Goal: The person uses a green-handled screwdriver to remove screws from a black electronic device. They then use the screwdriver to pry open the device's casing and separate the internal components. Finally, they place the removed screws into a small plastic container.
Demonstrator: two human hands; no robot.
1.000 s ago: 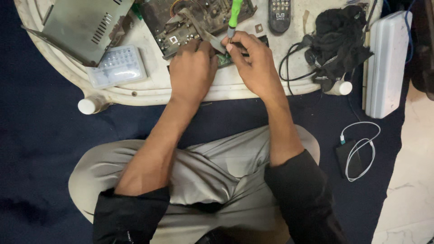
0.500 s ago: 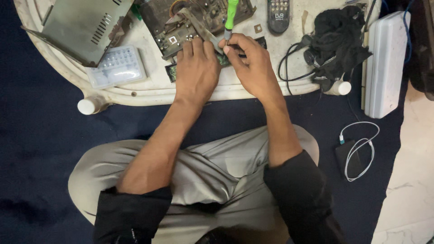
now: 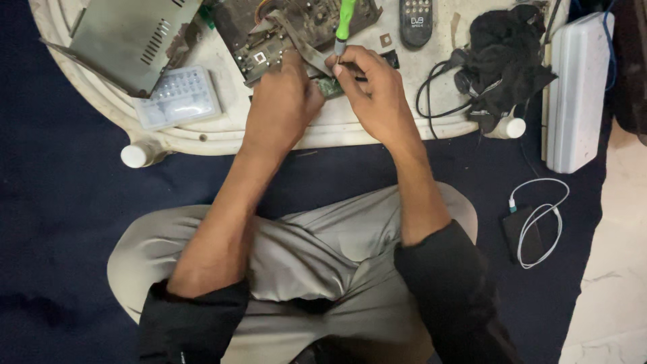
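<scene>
My right hand (image 3: 377,94) grips a green-handled screwdriver (image 3: 344,20) held upright, its tip down on a small green circuit board (image 3: 329,86). My left hand (image 3: 283,101) lies flat over that small board and covers most of it. Just beyond my fingers sits a larger brown circuit board (image 3: 296,23) with a flat ribbon cable (image 3: 300,40) running across it. All of this rests on a low white round table (image 3: 377,128).
A grey metal casing lid (image 3: 128,37) and a clear plastic parts box (image 3: 177,96) lie at the left. A black remote (image 3: 415,20), black cloth and cables (image 3: 502,61) sit at the right. A white oblong case (image 3: 576,94), a phone with white cable (image 3: 532,226) and a white bottle (image 3: 138,154) rest around the table.
My left hand has slid slightly further over the small board. The right hand and screwdriver stay almost in place.
</scene>
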